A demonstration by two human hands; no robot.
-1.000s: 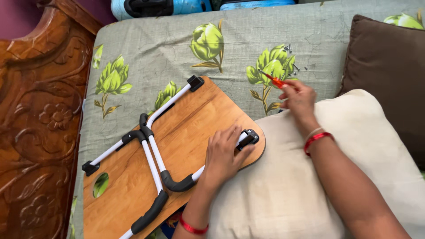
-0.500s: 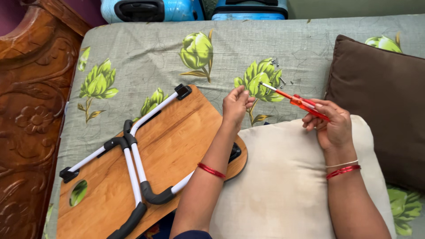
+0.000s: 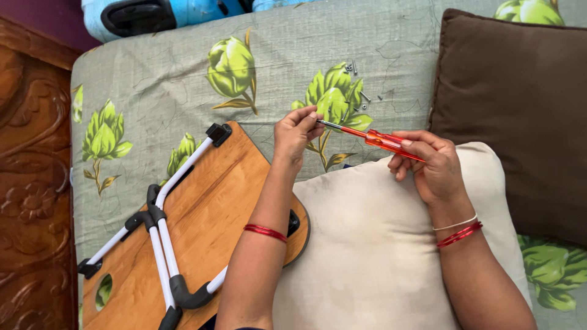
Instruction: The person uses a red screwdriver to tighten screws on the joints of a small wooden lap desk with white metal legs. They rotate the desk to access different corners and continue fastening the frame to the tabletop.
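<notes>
My right hand (image 3: 428,165) grips the orange handle of a screwdriver (image 3: 373,138) and holds it level over the bed. My left hand (image 3: 295,133) pinches at the metal tip of its shaft; whether a screw sits there is too small to tell. Several small screws (image 3: 356,82) lie loose on the floral sheet just beyond the hands. Below my left forearm lies an upturned wooden lap table (image 3: 214,214) with folded white and black legs (image 3: 160,232).
A cream pillow (image 3: 367,256) lies under my arms. A brown cushion (image 3: 520,110) fills the right side. A carved wooden headboard (image 3: 30,183) runs down the left. A blue and black object (image 3: 165,12) sits at the bed's far edge.
My left hand left the lap table's leg and rose to the screwdriver's tip. My right hand brought the screwdriver in from the screws and turned it level.
</notes>
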